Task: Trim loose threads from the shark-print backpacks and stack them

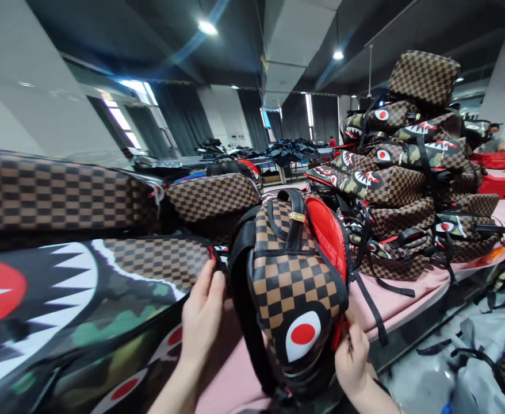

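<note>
A brown-and-black checkered backpack with a shark-eye print and red lining stands upright on the pink table in front of me. My left hand rests flat against its left side by the black strap, fingers together. My right hand grips the bag's lower right edge near the red trim.
Checkered shark-mouth backpacks lie stacked at my left. A tall pile of the same bags rises at the right on the table. Grey plastic-wrapped items lie on the floor to the right. A person sits far right.
</note>
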Available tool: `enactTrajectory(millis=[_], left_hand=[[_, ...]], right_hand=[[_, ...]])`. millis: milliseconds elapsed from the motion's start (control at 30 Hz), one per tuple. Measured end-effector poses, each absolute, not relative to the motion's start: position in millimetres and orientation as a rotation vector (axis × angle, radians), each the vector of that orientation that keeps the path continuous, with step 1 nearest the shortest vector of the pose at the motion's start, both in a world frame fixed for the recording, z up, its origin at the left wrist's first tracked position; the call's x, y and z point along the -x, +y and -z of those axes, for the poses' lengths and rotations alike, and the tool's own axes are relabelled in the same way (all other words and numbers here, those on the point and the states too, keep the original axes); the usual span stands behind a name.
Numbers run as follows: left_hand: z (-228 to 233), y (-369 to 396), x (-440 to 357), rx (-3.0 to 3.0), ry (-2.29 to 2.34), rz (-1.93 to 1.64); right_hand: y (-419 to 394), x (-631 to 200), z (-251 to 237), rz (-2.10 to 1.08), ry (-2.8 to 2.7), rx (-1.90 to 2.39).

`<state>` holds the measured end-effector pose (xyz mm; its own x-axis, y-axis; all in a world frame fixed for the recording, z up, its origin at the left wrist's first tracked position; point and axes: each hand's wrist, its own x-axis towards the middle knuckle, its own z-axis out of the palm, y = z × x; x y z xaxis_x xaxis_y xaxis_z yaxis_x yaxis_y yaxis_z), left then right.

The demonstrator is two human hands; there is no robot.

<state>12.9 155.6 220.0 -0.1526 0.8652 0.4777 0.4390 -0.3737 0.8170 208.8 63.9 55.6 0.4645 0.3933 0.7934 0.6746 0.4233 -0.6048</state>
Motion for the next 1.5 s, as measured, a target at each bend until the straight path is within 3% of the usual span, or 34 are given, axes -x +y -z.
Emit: enactTrajectory(millis=[100, 167, 400, 567, 667, 867, 967, 1200, 1500], left_hand=[[-243.8, 127.0, -18.7, -1.809, 1.4, -1.821], [-261.6, 114.7, -20.7, -2.037, 1.184, -1.806], [-321.5, 120.9, -34.5, -2.972, 1.034, -1.339], [-348.1, 131.4, -61.5, -3.267, 1.024, -0.843], [-348.4, 125.8, -69.0, -3.377, 1.105, -0.766], [-328.1, 120.4, -63.6, -3.161, 1.084, -1.242], [-325.3, 120.8, -61.7, -3.0, 1.1, -1.304], [-326.7, 118.0, -64.4, -2.956, 1.134, -1.296], [-324.5, 121.5, -65.2, -2.976, 1.102, -1.29]], right_hand=[[56.2, -210.9, -63.9, 0.186, -1.217, 1.138], [49.9, -217.6, -71.3, 0.117, -1.262, 1.121], [36.2, -247.4, -105.8, -0.172, -1.258, 1.153], [39.3, -259.5, -149.5, -0.126, -1.205, 1.101], [38.2, -265.8, -182.1, -0.106, -1.211, 1.13], [27.2, -262.3, -246.8, -0.212, -1.577, 1.215], [31.6, -251.0, -264.7, -0.138, -1.632, 1.225], [59.0, -230.8, -274.3, 0.073, -1.67, 1.163], [60.3, -225.4, -278.5, 0.118, -1.702, 1.264]])
